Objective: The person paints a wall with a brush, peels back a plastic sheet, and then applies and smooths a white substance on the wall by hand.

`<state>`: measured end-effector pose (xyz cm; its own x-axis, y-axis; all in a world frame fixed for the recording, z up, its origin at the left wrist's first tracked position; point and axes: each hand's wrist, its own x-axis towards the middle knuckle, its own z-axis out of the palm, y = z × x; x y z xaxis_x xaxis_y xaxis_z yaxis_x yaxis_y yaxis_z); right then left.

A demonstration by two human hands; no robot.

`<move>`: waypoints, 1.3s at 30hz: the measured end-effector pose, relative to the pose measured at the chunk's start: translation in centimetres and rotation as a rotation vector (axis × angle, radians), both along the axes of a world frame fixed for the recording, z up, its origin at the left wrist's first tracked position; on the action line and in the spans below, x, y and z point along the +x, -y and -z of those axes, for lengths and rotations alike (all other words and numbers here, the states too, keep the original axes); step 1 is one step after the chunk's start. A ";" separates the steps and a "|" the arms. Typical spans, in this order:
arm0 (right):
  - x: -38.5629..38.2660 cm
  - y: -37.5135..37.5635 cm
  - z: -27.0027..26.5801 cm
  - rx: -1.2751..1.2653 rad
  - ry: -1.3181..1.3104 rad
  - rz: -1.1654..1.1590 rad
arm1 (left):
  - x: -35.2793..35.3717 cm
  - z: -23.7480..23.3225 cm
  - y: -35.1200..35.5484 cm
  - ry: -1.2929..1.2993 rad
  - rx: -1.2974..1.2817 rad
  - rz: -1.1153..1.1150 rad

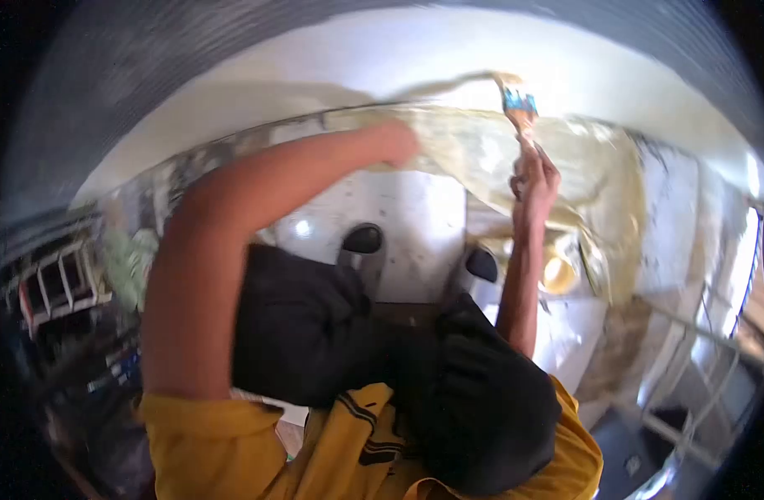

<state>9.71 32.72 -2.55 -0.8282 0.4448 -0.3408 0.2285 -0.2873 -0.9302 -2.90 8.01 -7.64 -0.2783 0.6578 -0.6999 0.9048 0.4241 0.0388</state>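
Note:
My right hand (535, 179) is closed around the handle of a paintbrush (519, 102), which has a blue band and points up toward a pale curved surface (332, 58). The bristle end overlaps that surface, and the brush casts a shadow to its left. Near the left edge of a yellowish, translucent sheet (599, 158), my left hand (396, 143) appears rounded and blurred, its fingers hidden. Below my right hand, beside the forearm, is a round container (557, 273) with yellowish contents.
My two dark-toed shoes (364, 239) are on a white, stained board (415, 208) between my knees. A metal frame (690, 375) stands at the right. On the left lie a rack-like object (65, 279) and a pale green cloth (132, 262).

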 end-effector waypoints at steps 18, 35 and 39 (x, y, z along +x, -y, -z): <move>-4.3 3.7 3.2 0.011 0.092 -0.179 | -0.4 -1.6 0.4 0.054 -0.170 -0.143; -2.4 6.2 -11.5 -0.054 -0.113 -0.152 | -0.8 -3.1 -0.2 0.042 -0.296 -0.136; -2.1 6.5 -11.5 -0.011 -0.161 -0.148 | -0.4 -3.3 -0.1 0.047 -0.269 -0.140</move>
